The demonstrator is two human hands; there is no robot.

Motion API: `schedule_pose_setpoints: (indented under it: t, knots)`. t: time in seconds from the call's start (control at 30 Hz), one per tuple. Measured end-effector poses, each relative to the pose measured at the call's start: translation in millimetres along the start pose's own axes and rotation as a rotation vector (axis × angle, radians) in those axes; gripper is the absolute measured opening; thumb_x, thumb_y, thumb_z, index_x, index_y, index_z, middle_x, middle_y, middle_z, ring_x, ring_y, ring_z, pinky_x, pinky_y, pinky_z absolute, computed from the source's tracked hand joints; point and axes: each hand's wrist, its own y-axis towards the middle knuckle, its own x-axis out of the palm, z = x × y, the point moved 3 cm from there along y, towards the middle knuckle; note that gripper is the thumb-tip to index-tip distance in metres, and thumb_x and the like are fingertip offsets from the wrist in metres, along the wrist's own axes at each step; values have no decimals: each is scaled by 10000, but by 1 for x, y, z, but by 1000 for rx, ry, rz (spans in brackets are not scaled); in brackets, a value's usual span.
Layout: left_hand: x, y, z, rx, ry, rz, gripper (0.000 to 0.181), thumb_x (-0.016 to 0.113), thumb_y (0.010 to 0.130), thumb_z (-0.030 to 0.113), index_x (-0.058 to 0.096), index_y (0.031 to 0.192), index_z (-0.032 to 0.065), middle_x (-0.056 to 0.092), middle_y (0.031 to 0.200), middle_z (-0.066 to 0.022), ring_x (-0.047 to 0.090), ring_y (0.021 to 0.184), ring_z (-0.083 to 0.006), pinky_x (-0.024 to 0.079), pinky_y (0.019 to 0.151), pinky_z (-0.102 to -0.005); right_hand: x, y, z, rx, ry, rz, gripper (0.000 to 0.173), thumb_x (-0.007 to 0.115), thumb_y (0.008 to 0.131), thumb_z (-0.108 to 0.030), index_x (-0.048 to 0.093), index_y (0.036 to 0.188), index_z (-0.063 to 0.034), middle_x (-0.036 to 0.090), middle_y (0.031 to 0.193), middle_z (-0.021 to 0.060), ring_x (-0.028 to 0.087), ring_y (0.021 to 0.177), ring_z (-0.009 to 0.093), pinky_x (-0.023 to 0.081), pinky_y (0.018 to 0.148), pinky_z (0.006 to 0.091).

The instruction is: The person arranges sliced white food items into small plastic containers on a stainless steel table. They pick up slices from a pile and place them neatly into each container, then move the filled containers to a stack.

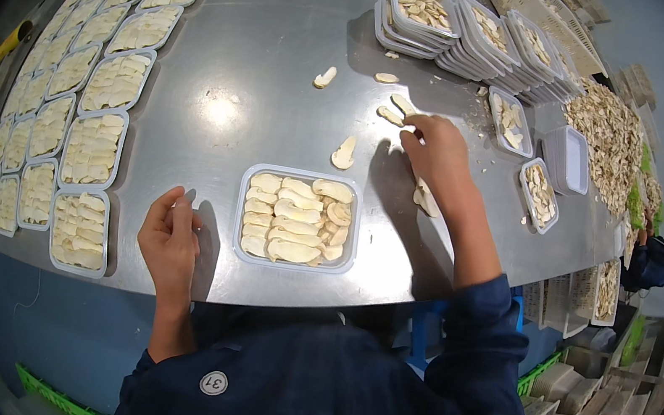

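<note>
A clear plastic tray (291, 264) lies in front of me on the steel table, with rows of pale mushroom slices (296, 227) in it and smaller round slices along its right side. My left hand (174, 236) rests in the air left of the tray, fingers curled, nothing seen in it. Up and to the right, my right hand (439, 149) has its thumb and forefinger at the near end of mushroom slices; whether it grips one cannot be told. A loose slice (344, 153) lies just above the tray, and another (426, 198) lies partly beneath my right forearm.
Filled trays (80, 231) stand in rows at the left. Stacked trays of slices (421, 13) are at the back right, near two small trays (538, 195), empty stacked trays (575, 159) and a large slice heap (605, 144). A co-worker (658, 263) is at the far right.
</note>
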Motion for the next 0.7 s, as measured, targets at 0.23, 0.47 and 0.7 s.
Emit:
schedule_pose_setpoints:
  t: [0.23,0.47,0.7]
  knots:
    - [-1,1,0,27,20,-15,223,550,927,92,587,1095,-49,554,632,-16,393,449,-10,292,408,-166,23,33,15,290,124,-339,184,666,727,-162,708,810,-3,663,701,163,641,654,287,504,647,368]
    - [1,0,-1,21,26,-26,225,547,932,95,577,1103,-48,541,630,0,381,462,-2,290,415,-162,18,-4,7,257,212,-314,231,698,724,-175,675,824,32,645,663,137,599,541,212,470,541,337]
    - [3,0,0,4,29,-24,221,543,932,89,574,1102,-47,529,628,10,374,468,2,287,421,-159,-1,-16,-4,119,81,-298,298,679,711,-239,684,874,9,668,862,198,639,822,316,499,759,378]
